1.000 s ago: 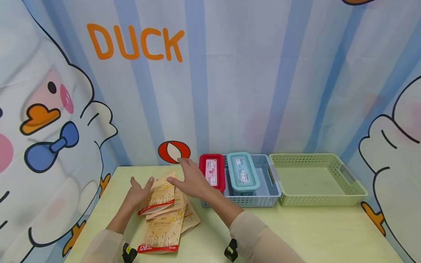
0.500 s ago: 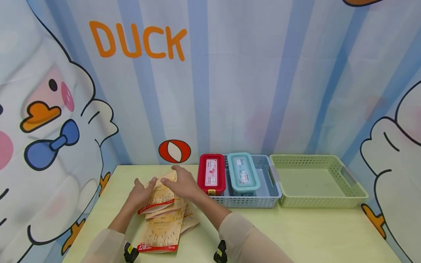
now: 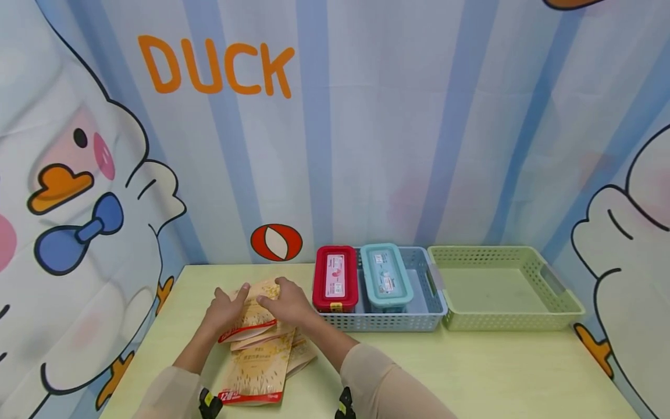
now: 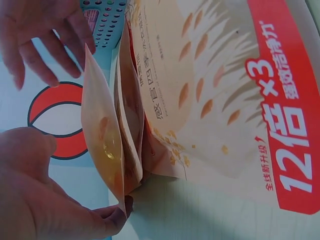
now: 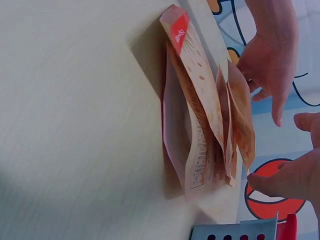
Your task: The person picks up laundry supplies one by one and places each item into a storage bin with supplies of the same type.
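Several beige pouches with red bottom bands lie in an overlapping pile on the table. My left hand (image 3: 224, 313) is at the left edge of the top pouch (image 3: 256, 317), its fingertips at a corner in the left wrist view. My right hand (image 3: 291, 304) is at that pouch's far right corner, thumb over its face; a fingertip meets the corner in the right wrist view. Both hands have thumb and fingers spread apart. The front pouch (image 3: 259, 366), printed with "12" and wheat-like grains, lies nearest me, and another pouch (image 3: 300, 356) sticks out at the right.
Right of the pile stands a blue basket (image 3: 429, 319) holding a red-lidded box (image 3: 336, 279) and a teal-lidded box (image 3: 387, 276). A green basket (image 3: 513, 320) adjoins it. A printed duck curtain (image 3: 377, 128) hangs behind the pale table (image 3: 471, 372).
My right hand has come left and down onto the top pouch's far corner, away from the red-lidded box. My left hand has shifted slightly inward at the pouch edge. The pouches have barely moved.
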`<state>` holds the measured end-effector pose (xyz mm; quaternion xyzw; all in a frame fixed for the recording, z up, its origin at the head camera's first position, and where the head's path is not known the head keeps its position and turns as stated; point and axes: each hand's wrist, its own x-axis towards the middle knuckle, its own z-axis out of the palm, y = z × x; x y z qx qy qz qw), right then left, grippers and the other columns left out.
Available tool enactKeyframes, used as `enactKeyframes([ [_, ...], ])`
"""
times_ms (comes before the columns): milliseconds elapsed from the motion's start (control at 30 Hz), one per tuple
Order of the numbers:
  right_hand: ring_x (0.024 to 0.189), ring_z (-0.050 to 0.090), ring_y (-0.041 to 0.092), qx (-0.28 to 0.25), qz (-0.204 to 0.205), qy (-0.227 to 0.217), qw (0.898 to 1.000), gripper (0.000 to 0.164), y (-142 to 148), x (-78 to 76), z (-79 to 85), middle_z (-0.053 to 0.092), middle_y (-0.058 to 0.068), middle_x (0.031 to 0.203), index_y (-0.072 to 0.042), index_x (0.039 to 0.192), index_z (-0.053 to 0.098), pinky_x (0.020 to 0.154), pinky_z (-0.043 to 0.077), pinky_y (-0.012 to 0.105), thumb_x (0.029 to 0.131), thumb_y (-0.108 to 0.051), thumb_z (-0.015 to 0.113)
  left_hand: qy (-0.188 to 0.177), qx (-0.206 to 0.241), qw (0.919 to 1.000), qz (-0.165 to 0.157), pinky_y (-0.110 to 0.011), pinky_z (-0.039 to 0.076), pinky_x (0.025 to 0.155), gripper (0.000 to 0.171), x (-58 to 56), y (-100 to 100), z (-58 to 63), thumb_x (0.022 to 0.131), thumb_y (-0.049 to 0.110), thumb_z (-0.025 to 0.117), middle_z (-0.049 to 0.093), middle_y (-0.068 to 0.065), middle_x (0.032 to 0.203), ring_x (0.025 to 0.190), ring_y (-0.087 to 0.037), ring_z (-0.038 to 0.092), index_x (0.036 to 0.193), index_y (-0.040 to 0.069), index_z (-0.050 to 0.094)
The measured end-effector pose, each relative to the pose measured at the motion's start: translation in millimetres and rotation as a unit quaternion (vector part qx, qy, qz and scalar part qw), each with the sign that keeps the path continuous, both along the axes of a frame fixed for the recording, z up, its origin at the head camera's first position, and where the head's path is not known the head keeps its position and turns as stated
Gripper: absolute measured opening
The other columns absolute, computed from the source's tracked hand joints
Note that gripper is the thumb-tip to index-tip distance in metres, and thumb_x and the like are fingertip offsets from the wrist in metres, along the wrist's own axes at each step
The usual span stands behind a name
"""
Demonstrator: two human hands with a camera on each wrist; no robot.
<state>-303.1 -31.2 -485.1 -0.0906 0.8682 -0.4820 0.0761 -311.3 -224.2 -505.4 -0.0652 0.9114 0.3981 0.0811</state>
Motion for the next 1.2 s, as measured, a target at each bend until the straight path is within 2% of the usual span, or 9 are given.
enactKeyframes([
  [233,0.135,0.057,0.039,-0.011,0.001,-0.038,0.999,0.071,1.2,4.8,-5.1,0.058,0.022,0.148,0.004,0.153,0.048,0.108,0.05,0.057,0.102,-0.04,0.071,-0.01,0.011,0.9999,0.001,-0.069,0.022,0.121,0.107,3.9,-0.7,7.8,0.11,0.063,0.029,0.011,-0.055,0.156,0.147,-0.066,0.018,0.151,-0.029,-0.008],
  [367,0.136,0.055,0.04,-0.021,0.01,-0.054,0.998,0.074,3.0,6.7,-7.4,0.055,0.022,0.15,0.006,0.154,0.045,0.108,0.05,0.057,0.103,-0.042,0.069,-0.005,0.006,1.0,0.002,-0.068,0.032,0.117,0.104,5.3,-1.8,8.2,0.11,0.063,0.031,0.022,-0.054,0.153,0.143,-0.065,0.031,0.149,-0.031,0.007],
  [533,0.138,0.053,0.039,-0.041,0.006,-0.065,0.997,0.071,7.2,7.4,-11.1,0.054,0.023,0.152,0.007,0.153,0.046,0.109,0.048,0.056,0.104,-0.04,0.068,-0.001,0.013,0.9999,0.008,-0.051,0.052,0.083,0.094,4.9,-5.3,6.2,0.11,0.062,0.033,0.049,-0.046,0.127,0.098,-0.046,0.059,0.134,-0.029,0.037],
  [667,0.134,0.057,0.039,-0.066,0.006,-0.07,0.995,0.062,12.0,7.5,-14.4,0.058,0.022,0.146,0.008,0.152,0.048,0.105,0.052,0.055,0.106,-0.031,0.066,-0.01,0.03,0.9995,0.004,-0.037,0.042,0.062,0.078,5.2,-13.4,3.1,0.112,0.053,0.038,0.052,-0.027,0.096,0.066,-0.026,0.048,0.123,-0.024,0.043],
  [767,0.119,0.065,0.033,-0.084,0.011,-0.069,0.994,0.056,14.2,7.3,-16.4,0.064,0.021,0.135,0.01,0.15,0.049,0.097,0.056,0.049,0.107,-0.022,0.065,-0.004,0.057,0.9983,-0.014,-0.031,0.037,0.052,0.056,5.9,-19.0,0.0,0.112,0.034,0.043,0.048,-0.012,0.069,0.051,-0.015,0.036,0.087,-0.016,0.055],
  [900,0.115,0.063,0.028,-0.069,-0.003,-0.062,0.996,0.05,11.1,4.8,-19.6,0.063,0.022,0.134,0.012,0.143,0.055,0.097,0.056,0.047,0.104,-0.017,0.067,-0.002,0.048,0.9986,-0.024,-0.023,0.027,0.044,0.028,0.4,-26.6,-9.5,0.09,0.001,0.047,0.034,-0.001,0.059,0.048,-0.01,0.026,0.063,0.008,0.04],
  [1000,0.126,0.058,0.03,-0.054,-0.018,-0.071,0.996,0.046,8.6,3.0,-22.5,0.06,0.023,0.142,0.012,0.138,0.059,0.105,0.052,0.049,0.102,-0.015,0.068,-0.005,0.001,0.9996,-0.026,-0.022,0.024,0.044,0.015,-3.0,-30.3,-15.2,0.071,-0.005,0.046,0.033,-0.003,0.067,0.052,-0.01,0.024,0.071,0.008,0.039],
  [1100,0.126,0.058,0.029,-0.06,-0.019,-0.079,0.995,0.043,9.0,2.8,-24.7,0.061,0.021,0.14,0.011,0.137,0.06,0.103,0.053,0.046,0.101,-0.012,0.069,-0.007,-0.03,0.999,-0.034,-0.021,0.026,0.045,0.012,-1.3,-30.8,-15.8,0.075,-0.005,0.045,0.036,-0.004,0.068,0.051,-0.011,0.028,0.072,0.005,0.042],
  [1200,0.105,0.066,0.024,-0.084,-0.011,-0.086,0.993,0.04,9.3,3.2,-25.8,0.067,0.018,0.125,0.01,0.135,0.061,0.087,0.058,0.039,0.1,-0.006,0.068,-0.013,-0.041,0.9984,-0.035,-0.021,0.028,0.045,0.011,1.7,-30.4,-14.7,0.079,-0.005,0.046,0.038,-0.004,0.067,0.051,-0.011,0.031,0.072,0.004,0.044],
])
